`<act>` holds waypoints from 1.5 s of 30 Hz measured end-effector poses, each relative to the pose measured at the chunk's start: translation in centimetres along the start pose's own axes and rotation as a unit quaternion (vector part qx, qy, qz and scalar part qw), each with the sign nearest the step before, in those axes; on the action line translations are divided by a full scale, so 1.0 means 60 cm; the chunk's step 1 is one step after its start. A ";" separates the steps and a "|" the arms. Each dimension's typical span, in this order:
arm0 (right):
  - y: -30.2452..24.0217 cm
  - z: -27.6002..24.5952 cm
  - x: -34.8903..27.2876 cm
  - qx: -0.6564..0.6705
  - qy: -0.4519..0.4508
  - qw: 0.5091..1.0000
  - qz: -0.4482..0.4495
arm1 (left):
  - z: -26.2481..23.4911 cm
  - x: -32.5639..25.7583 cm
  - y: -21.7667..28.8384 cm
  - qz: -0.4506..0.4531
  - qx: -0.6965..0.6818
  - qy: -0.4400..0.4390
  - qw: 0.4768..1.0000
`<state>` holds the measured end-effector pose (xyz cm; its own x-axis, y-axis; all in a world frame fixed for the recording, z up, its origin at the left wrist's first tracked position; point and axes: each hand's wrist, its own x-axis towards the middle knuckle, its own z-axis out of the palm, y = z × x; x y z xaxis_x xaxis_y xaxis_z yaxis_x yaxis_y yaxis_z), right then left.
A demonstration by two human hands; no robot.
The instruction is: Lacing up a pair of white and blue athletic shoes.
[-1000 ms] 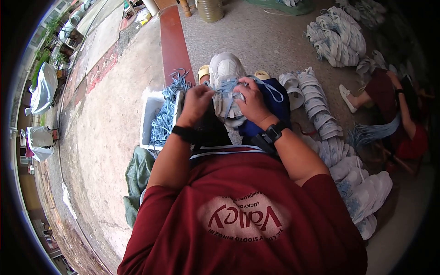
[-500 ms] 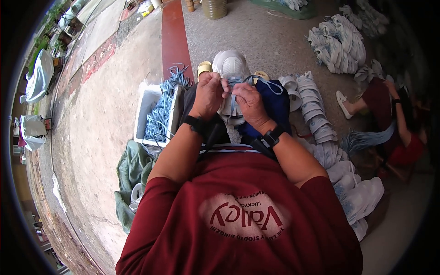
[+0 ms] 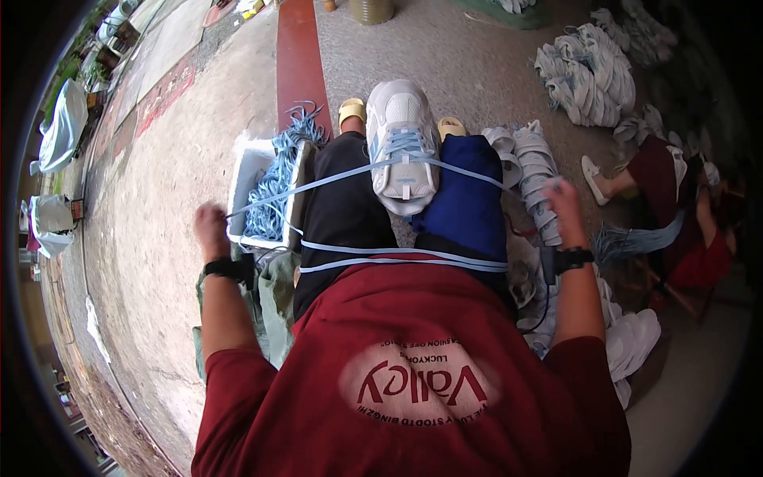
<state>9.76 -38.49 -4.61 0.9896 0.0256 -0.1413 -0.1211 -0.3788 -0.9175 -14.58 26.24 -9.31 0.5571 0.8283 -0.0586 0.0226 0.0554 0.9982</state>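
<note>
Between my knees sits a white and grey sneaker (image 3: 404, 171), with light blue lacing across its front. From its eyelets a shoelace (image 3: 334, 174) stretches out to both sides. My left hand (image 3: 211, 226) is closed around one end, out beside the white foam box. On the other side my right hand (image 3: 564, 203), a little blurred, is closed on the opposite end, above the stacked shoe uppers. Loose lengths of the lace hang across my lap, over the dark trousers.
A white foam box (image 3: 238, 187) full of blue laces (image 3: 274, 191) stands by my left leg, near a green sack (image 3: 276, 298). Stacked shoe uppers (image 3: 537, 171) line my right side. Bundled uppers (image 3: 592, 79) lie farther off. Another person (image 3: 699, 254) sits at far right.
Both hands have moved from close together over the shoe out to either side, drawing the lace ends wide and taut. More of the shoe and my lap now shows.
</note>
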 end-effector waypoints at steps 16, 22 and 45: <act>-0.182 0.338 -0.039 -0.142 -0.044 0.939 -0.309 | 0.458 -0.195 0.108 0.445 0.472 -0.285 0.706; -0.166 0.353 -0.020 -0.031 0.002 0.964 -0.264 | 0.481 -0.198 0.138 0.343 0.401 -0.310 0.791; -0.203 0.373 0.013 0.342 -0.268 0.900 0.046 | 0.468 -0.154 0.080 -0.203 -0.112 -0.398 0.888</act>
<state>10.29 -13.14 -1.86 0.8164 0.5343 -0.2191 -0.4008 0.2511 -0.8811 3.71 3.20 -3.63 0.9527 0.0634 -0.2972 0.2398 0.4436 0.8635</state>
